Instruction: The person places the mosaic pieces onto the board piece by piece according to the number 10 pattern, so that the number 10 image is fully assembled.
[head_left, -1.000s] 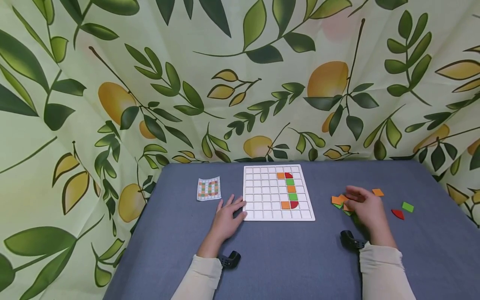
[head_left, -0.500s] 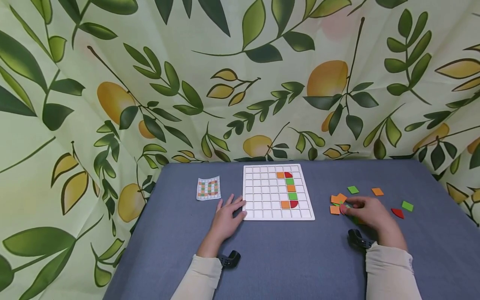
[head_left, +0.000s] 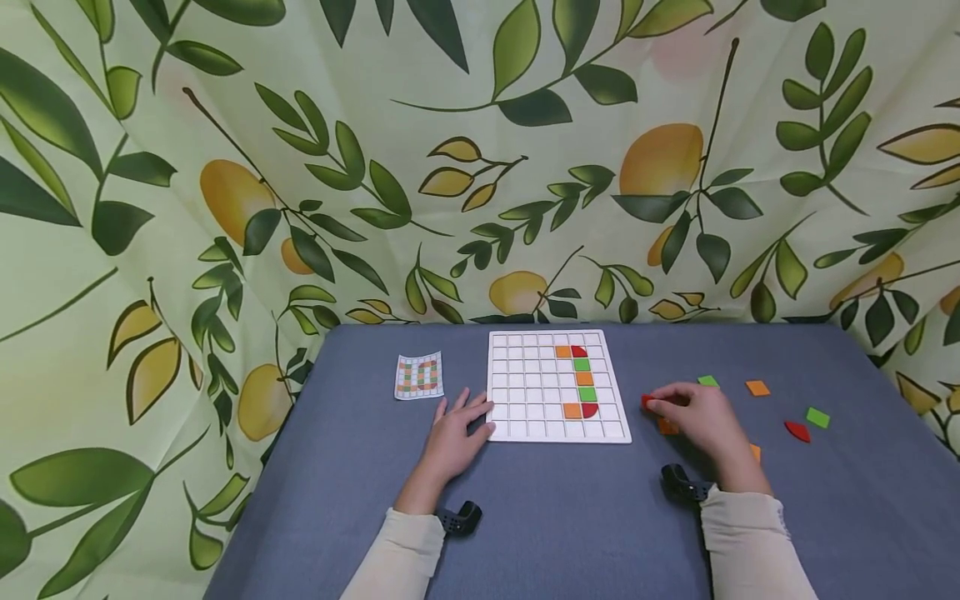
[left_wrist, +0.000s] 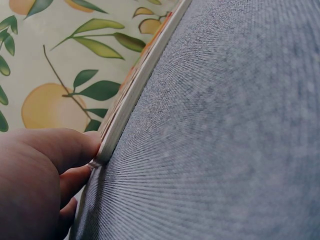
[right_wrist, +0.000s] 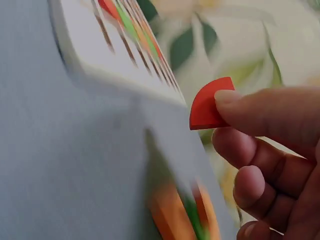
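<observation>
You are pinching a red quarter-circle piece (right_wrist: pixel 205 107) between the thumb and index finger of your right hand (head_left: pixel 703 421), the two digits closing down to the piece's thickness while the other fingers are curling loosely below. You are holding it above the blue-grey surface (head_left: pixel 555 517), just right of the white gridded board (head_left: pixel 519 390) and apart from it. Your left hand (head_left: pixel 452 435) is reaching to the board with fingers extended and spread, its thumb touching the near left corner and its index finger the left edge. On the board, orange, green and red pieces are forming a bracket shape toward the right. A small patterned card (head_left: pixel 419 377) is lying left of the board, while a loose orange square (head_left: pixel 757 388), a green square (head_left: pixel 818 417) and a red piece (head_left: pixel 798 431) are lying beyond your right hand, to its right.
</observation>
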